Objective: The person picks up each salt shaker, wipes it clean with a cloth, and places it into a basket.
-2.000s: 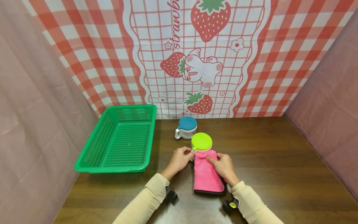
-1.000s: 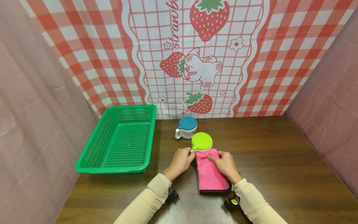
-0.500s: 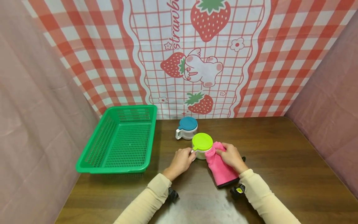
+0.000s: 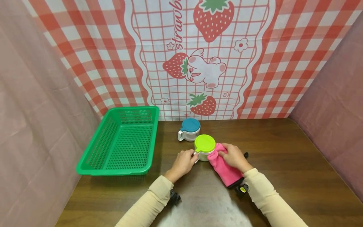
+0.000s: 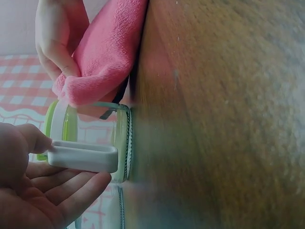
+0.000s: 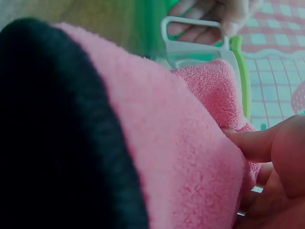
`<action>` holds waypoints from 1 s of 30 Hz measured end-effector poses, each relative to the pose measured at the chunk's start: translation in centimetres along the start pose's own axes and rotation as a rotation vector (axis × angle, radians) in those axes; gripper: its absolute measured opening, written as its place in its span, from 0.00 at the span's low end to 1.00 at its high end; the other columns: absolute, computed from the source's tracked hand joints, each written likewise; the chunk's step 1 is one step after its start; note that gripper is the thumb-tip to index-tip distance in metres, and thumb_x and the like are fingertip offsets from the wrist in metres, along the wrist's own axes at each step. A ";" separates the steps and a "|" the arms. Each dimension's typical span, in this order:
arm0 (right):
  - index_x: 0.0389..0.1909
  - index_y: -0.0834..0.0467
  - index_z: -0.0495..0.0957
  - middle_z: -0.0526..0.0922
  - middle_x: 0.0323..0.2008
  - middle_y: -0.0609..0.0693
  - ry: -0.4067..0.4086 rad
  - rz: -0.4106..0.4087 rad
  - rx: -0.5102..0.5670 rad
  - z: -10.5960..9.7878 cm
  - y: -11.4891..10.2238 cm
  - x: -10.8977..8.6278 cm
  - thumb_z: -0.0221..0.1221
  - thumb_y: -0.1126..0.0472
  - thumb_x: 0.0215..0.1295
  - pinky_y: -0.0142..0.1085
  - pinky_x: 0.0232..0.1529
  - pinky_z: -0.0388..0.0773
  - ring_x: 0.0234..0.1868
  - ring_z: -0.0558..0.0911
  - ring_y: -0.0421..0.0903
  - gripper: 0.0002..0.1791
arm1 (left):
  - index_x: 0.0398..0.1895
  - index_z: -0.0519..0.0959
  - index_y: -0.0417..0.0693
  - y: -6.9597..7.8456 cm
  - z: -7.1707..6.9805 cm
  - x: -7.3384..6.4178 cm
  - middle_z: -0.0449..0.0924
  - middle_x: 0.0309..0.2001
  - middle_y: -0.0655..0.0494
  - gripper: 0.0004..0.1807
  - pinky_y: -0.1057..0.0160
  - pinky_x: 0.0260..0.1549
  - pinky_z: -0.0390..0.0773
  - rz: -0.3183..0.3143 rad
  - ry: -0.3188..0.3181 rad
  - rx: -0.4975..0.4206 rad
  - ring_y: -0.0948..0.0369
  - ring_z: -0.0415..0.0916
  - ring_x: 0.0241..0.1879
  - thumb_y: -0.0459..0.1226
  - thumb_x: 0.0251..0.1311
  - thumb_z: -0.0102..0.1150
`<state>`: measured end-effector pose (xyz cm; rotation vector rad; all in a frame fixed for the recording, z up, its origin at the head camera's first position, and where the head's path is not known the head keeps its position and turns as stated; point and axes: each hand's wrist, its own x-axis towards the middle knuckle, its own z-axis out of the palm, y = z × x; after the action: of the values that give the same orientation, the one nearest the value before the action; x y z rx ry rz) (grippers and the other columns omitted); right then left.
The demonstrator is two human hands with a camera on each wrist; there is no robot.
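Our left hand [image 4: 182, 164] pinches the likely fragile jar [image 4: 204, 147] by its eight-o'clock handle [image 5: 83, 156], seemingly safest; our right hand [image 4: 233, 156] grips cloth [image 4: 225, 170].

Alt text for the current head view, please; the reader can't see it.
A person's right hand holds a pink cloth at the side of a lime-lidded jar, while the left hand grips the jar's white handle. A blue-lidded jar stands behind and a green basket sits to the left, all on a wooden table.
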<state>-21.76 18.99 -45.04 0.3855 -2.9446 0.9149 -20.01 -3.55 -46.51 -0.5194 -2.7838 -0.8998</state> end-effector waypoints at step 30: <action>0.32 0.60 0.84 0.75 0.25 0.52 0.072 -0.077 -0.256 1.6 -1.7 -2.2 0.67 0.59 0.55 0.49 0.31 0.75 0.28 0.78 0.53 0.08 | 0.25 0.80 0.44 0.0 0.2 0.1 0.79 0.21 0.51 0.10 0.57 0.22 0.73 -0.026 0.038 -0.010 0.50 0.77 0.24 0.39 0.62 0.57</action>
<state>-19.17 17.24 -45.70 0.4382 -2.9070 0.5228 -20.12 -3.44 -46.64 -0.4642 -2.7591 -0.9201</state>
